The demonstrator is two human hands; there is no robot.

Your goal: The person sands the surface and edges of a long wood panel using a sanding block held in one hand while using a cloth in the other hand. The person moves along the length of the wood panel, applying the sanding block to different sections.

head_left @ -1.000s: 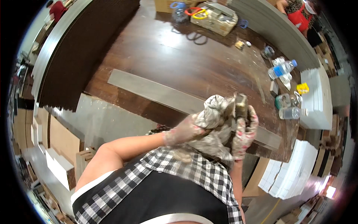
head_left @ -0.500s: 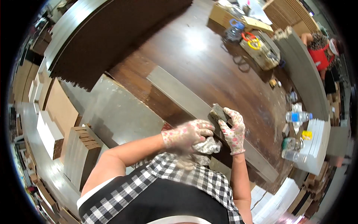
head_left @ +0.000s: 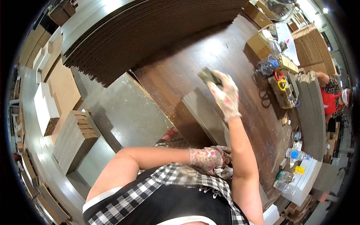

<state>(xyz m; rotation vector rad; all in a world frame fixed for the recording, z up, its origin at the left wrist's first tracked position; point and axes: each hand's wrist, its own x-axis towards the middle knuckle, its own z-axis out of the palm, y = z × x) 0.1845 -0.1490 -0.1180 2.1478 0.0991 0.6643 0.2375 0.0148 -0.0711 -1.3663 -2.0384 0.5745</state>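
Observation:
My right hand (head_left: pixel 226 98), in a floral-patterned glove, grips a dark grey-green block (head_left: pixel 209 77), perhaps a sanding block. It hangs over the far end of a narrow stack of long grey boards (head_left: pixel 204 112) on the brown table (head_left: pixel 165 84). Close to my body, my left hand (head_left: pixel 210 159), gloved alike, has curled, dirt-darkened fingers. My right forearm partly covers them, and what they hold, if anything, cannot be made out. A crumpled whitish cloth or film (head_left: pixel 224 172) lies just below the left hand.
A tall stack of dark-edged panels (head_left: pixel 150 41) stands at the far left of the table. Right lie red-and-yellow-handled scissors (head_left: pixel 280 81), a blue-topped jug (head_left: pixel 267 66) and a water bottle (head_left: pixel 298 154). Another person in a red apron (head_left: pixel 330 101) works beyond.
My right hand has carried the block away from me to the boards' far end. My left hand has drawn closer to my body and right. The view has shifted.

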